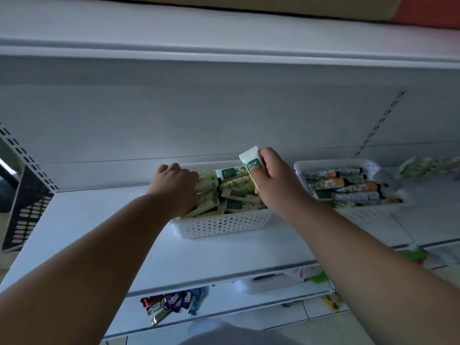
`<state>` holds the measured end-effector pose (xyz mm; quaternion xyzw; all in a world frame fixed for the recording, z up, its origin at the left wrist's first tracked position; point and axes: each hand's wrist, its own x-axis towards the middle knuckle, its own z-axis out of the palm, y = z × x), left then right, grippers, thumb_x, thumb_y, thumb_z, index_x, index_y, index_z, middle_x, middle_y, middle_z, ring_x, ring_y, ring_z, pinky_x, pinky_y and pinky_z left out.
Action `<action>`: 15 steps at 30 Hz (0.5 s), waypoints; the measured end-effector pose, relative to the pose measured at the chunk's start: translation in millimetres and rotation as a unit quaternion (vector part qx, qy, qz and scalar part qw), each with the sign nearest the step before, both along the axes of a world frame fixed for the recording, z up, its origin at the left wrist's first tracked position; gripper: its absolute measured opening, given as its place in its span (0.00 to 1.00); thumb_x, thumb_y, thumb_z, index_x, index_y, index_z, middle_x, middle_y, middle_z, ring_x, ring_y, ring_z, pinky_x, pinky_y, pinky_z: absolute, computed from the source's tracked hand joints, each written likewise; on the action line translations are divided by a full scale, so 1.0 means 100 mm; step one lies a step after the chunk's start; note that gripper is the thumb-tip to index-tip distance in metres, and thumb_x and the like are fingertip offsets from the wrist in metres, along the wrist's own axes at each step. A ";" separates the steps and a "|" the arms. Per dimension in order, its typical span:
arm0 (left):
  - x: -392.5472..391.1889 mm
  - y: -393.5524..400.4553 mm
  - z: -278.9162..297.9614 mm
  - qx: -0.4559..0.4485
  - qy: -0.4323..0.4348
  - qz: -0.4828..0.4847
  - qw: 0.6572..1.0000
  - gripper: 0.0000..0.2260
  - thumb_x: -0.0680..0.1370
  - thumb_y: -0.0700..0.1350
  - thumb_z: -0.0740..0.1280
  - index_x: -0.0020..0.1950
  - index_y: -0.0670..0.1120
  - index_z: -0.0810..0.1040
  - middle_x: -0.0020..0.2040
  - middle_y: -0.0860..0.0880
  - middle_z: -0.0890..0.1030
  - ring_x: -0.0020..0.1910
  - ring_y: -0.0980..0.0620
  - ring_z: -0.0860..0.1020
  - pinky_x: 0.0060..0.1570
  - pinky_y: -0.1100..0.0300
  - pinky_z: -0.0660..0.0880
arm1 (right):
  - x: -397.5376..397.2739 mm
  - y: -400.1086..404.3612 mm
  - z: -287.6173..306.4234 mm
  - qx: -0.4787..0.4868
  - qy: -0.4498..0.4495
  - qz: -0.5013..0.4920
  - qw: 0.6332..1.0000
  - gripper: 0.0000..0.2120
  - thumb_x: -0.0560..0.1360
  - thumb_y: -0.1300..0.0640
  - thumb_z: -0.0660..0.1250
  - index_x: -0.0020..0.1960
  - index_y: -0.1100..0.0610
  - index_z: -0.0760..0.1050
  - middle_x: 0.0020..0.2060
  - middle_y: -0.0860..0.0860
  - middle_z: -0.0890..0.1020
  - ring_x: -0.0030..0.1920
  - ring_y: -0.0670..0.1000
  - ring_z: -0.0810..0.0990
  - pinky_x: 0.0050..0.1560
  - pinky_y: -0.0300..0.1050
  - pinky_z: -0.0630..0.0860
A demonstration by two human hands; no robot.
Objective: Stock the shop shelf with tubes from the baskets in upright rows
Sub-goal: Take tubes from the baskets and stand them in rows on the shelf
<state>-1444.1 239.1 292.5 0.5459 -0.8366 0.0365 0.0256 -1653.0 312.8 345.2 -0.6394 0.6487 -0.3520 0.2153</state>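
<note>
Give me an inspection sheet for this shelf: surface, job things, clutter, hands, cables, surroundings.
Surface: white shelf, bare in front of the baskets.
Job things: near basket full of green tubes lying flat; second basket to its right holds tubes with orange ends; one tube lifted above the near basket; blurred tubes at far right, pose unclear.
Clutter: nothing seen on this shelf.
Hands: left hand reaches into the near basket among tubes, grip hidden; right hand holds the lifted tube.
Cables: nothing seen.
Surroundings: snack packets on the shelf below; empty shelf above; tiled floor.
</note>
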 end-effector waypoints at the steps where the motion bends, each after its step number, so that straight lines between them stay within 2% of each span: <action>1: 0.00 0.04 0.01 -0.010 0.028 -0.004 1.000 0.12 0.75 0.52 0.62 0.56 0.52 0.76 0.51 0.53 0.80 0.57 0.49 0.72 0.58 0.54 0.63 | -0.02 0.04 0.00 0.007 -0.040 -0.007 0.999 0.03 0.79 0.58 0.57 0.50 0.58 0.66 0.34 0.55 0.76 0.31 0.51 0.76 0.30 0.45 0.71; 4: -0.02 0.21 0.09 -0.039 0.136 -0.023 0.990 0.11 0.75 0.49 0.63 0.56 0.50 0.76 0.47 0.50 0.81 0.48 0.46 0.76 0.49 0.54 0.68 | -0.10 0.15 0.01 0.012 -0.108 -0.014 0.994 0.03 0.80 0.59 0.57 0.51 0.58 0.67 0.33 0.59 0.77 0.25 0.47 0.74 0.27 0.40 0.71; 6: -0.08 0.35 0.19 -0.020 0.200 -0.022 0.979 0.10 0.76 0.46 0.63 0.57 0.50 0.73 0.41 0.49 0.79 0.39 0.45 0.74 0.39 0.56 0.70 | -0.13 0.21 0.02 -0.004 -0.136 -0.014 0.991 0.03 0.81 0.57 0.58 0.52 0.56 0.69 0.35 0.57 0.79 0.26 0.49 0.74 0.29 0.42 0.73; 8: -0.16 0.47 0.28 0.003 0.235 -0.016 0.972 0.09 0.77 0.46 0.62 0.57 0.50 0.70 0.39 0.49 0.76 0.35 0.46 0.72 0.33 0.57 0.68 | -0.17 0.27 0.06 -0.013 -0.174 -0.013 0.985 0.04 0.81 0.56 0.59 0.49 0.55 0.70 0.36 0.56 0.78 0.26 0.51 0.73 0.28 0.45 0.72; 10: -0.27 0.57 0.34 0.018 0.259 -0.035 0.965 0.08 0.80 0.49 0.60 0.58 0.49 0.69 0.42 0.48 0.78 0.36 0.47 0.73 0.33 0.56 0.63 | -0.22 0.32 0.10 -0.010 -0.220 -0.015 0.975 0.08 0.82 0.56 0.59 0.46 0.58 0.70 0.34 0.56 0.75 0.26 0.51 0.70 0.28 0.43 0.69; 12: -0.40 0.66 0.37 0.035 0.280 -0.042 0.958 0.09 0.82 0.50 0.56 0.60 0.49 0.69 0.48 0.49 0.78 0.41 0.49 0.73 0.38 0.56 0.56 | -0.30 0.38 0.13 -0.007 -0.237 -0.020 0.971 0.11 0.82 0.56 0.59 0.46 0.64 0.70 0.33 0.58 0.74 0.24 0.50 0.68 0.26 0.40 0.66; 13: -0.47 0.70 0.36 0.040 0.291 -0.048 0.955 0.10 0.82 0.49 0.56 0.61 0.49 0.69 0.50 0.49 0.78 0.42 0.50 0.72 0.39 0.57 0.56 | -0.37 0.41 0.12 -0.007 -0.238 -0.024 0.971 0.13 0.82 0.56 0.59 0.47 0.66 0.71 0.32 0.58 0.74 0.24 0.51 0.67 0.26 0.40 0.66; 15: -0.61 0.76 0.36 0.038 0.309 -0.072 0.948 0.10 0.81 0.48 0.60 0.62 0.49 0.72 0.53 0.48 0.78 0.43 0.51 0.73 0.40 0.58 0.63 | -0.53 0.48 0.08 -0.006 -0.267 -0.034 0.963 0.14 0.82 0.54 0.58 0.50 0.65 0.75 0.31 0.57 0.73 0.24 0.52 0.67 0.28 0.42 0.65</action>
